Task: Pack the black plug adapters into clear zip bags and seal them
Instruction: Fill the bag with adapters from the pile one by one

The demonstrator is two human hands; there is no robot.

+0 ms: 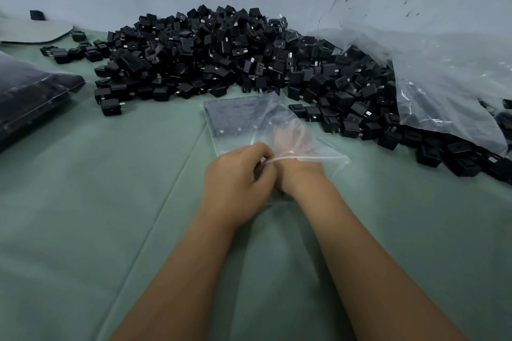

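Two hands are seen at the mouth of a clear zip bag lying on the green cloth. The bag's opening edge is pinched by the curled fingers of the left hand. The right hand is pushed inside the bag to the wrist; it is seen only through the film, and the set of its fingers cannot be told. Dark adapters are packed in the bag's far end. A large heap of loose adapters is piled just beyond it, against the wall. A big clear sack is draped over the heap's right side. A filled bag is seen at left.
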